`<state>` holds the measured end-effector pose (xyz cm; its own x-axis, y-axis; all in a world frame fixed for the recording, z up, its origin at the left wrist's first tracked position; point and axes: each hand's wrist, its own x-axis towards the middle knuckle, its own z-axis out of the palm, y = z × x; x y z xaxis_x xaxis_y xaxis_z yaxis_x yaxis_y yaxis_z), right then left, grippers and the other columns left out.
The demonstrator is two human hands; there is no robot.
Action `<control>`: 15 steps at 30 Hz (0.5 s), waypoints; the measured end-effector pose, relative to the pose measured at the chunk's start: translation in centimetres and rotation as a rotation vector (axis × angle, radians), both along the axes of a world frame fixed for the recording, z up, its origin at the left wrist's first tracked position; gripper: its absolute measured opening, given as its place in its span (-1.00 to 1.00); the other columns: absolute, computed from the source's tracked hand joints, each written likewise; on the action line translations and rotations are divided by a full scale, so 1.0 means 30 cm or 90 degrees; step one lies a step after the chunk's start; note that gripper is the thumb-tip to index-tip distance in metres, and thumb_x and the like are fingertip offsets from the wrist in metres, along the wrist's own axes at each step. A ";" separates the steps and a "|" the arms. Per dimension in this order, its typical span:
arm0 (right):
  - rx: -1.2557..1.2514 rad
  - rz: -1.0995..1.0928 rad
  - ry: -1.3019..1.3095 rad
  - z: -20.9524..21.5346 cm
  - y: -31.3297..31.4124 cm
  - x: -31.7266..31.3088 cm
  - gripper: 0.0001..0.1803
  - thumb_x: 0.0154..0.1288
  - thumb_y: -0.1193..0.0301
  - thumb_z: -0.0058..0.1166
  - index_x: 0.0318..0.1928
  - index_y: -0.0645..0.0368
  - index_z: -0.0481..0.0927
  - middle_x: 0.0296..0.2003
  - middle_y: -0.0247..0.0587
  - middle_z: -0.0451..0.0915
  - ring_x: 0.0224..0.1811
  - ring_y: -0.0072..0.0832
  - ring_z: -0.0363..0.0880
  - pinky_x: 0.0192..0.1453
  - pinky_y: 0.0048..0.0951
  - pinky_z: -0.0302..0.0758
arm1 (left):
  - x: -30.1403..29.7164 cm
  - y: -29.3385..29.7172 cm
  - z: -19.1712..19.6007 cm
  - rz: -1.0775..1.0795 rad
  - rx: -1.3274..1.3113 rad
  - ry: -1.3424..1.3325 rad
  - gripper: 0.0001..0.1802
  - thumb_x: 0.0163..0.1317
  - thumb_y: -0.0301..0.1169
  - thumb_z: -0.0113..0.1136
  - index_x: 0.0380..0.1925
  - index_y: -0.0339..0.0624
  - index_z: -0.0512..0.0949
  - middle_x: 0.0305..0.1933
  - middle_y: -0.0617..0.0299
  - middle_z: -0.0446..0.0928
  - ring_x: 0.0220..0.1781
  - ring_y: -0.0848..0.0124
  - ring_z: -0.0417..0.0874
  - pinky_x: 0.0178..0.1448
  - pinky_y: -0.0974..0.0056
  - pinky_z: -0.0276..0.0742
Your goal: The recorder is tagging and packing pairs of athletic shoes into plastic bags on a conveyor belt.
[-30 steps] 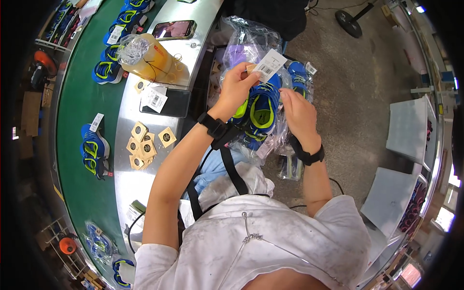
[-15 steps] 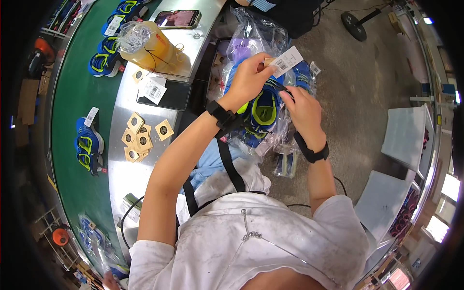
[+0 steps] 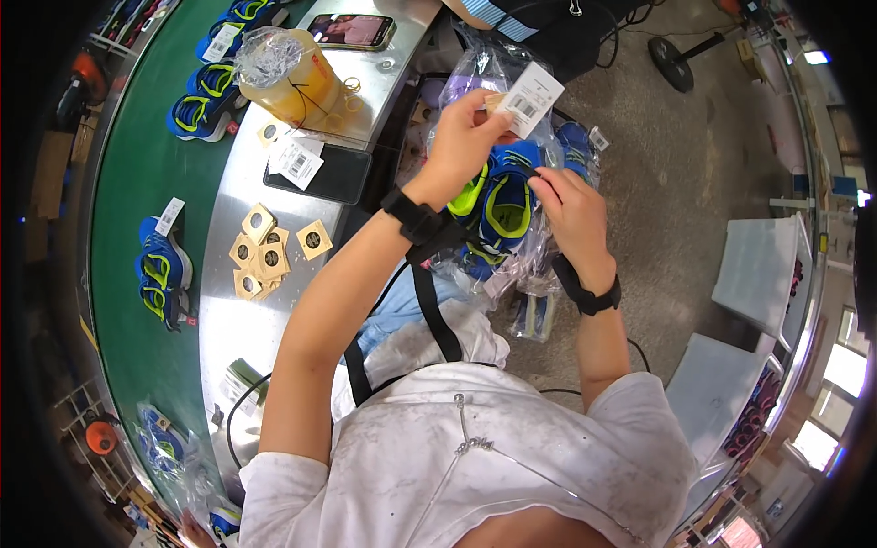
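Observation:
My left hand [image 3: 459,142] is closed on a white hang tag [image 3: 532,96], with a tan piece of card behind it. The tag is raised above a blue sneaker [image 3: 509,215] with a lime-green lining. My right hand [image 3: 574,215] is closed at that sneaker's right side, thumb and fingertips pinched by a thin dark strip near the laces. What exactly lies in that pinch cannot be made out. A second blue and lime sneaker [image 3: 468,194] sits to the left, partly under my left wrist. Clear plastic bags [image 3: 489,68] surround the pair.
At left, tan square tags [image 3: 270,259] lie on the metal table edge [image 3: 219,301]. White tags rest on a dark phone [image 3: 347,178]. Beyond stand a yellow tub [image 3: 297,87] and a lit phone [image 3: 352,31]. Tagged sneakers [image 3: 164,274] lie on the green belt [image 3: 119,237]. Grey bins [image 3: 722,384] stand right.
The hang tag in my left hand has tipped more upright and moved slightly left. More of the sneaker's front and laces now shows. My right hand has shifted slightly, still pinched near the sneaker.

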<state>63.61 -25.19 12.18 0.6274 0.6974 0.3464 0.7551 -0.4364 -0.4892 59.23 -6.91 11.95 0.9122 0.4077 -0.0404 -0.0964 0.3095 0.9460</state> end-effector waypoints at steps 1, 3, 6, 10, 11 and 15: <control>0.025 0.012 0.065 0.016 0.001 -0.010 -0.76 0.29 0.26 0.08 -0.18 0.16 0.59 -0.38 -0.15 0.59 -0.44 -0.28 0.55 -0.35 -0.39 0.45 | -0.019 0.023 0.001 0.009 -0.032 0.003 -0.77 0.28 -0.53 0.08 -0.10 -0.42 0.47 -0.13 0.09 0.60 -0.14 0.38 0.65 0.02 0.32 0.61; 0.050 0.031 0.130 0.022 -0.006 -0.028 -0.76 0.34 0.28 0.04 -0.15 0.18 0.58 -0.36 -0.19 0.60 -0.45 -0.38 0.54 -0.34 -0.45 0.45 | -0.096 0.065 0.023 0.018 -0.217 -0.011 -0.73 0.28 -0.53 0.05 -0.03 -0.36 0.42 -0.07 0.07 0.56 -0.09 0.35 0.62 0.06 0.30 0.57; 0.193 0.030 0.446 0.008 0.000 -0.050 -0.72 0.42 0.27 -0.08 -0.09 0.23 0.53 -0.42 -0.34 0.53 -0.46 -0.61 0.45 -0.36 -0.55 0.38 | -0.236 0.130 0.031 0.042 -0.429 -0.084 -0.71 0.31 -0.48 -0.01 0.02 -0.27 0.38 -0.02 0.12 0.53 0.00 0.31 0.56 0.18 0.23 0.46; 0.302 0.050 0.596 0.090 0.109 -0.107 -0.63 0.46 0.26 -0.19 0.07 0.27 0.45 -0.49 -0.45 0.40 -0.49 -0.76 0.28 -0.40 -0.67 0.27 | -0.475 0.162 0.049 0.120 -0.344 -0.005 -0.67 0.30 -0.48 -0.01 0.06 -0.30 0.37 -0.03 0.10 0.54 -0.04 0.29 0.60 0.07 0.23 0.52; 0.253 0.055 0.600 0.134 0.160 -0.134 -0.62 0.45 0.28 -0.20 0.09 0.28 0.44 -0.47 -0.44 0.42 -0.46 -0.74 0.30 -0.37 -0.66 0.29 | -0.539 0.166 0.043 0.146 -0.339 -0.001 -0.66 0.30 -0.48 -0.02 0.07 -0.31 0.36 -0.03 0.09 0.54 -0.04 0.29 0.60 0.06 0.24 0.53; 0.072 0.188 0.190 0.087 0.411 -0.142 -0.58 0.30 0.36 -0.10 0.10 0.36 0.39 -0.15 0.11 0.53 -0.07 -0.06 0.49 0.01 -0.18 0.41 | -0.769 0.164 0.029 0.220 -0.300 0.026 -0.63 0.30 -0.48 -0.01 0.10 -0.35 0.35 -0.05 0.06 0.55 -0.08 0.29 0.62 0.04 0.26 0.56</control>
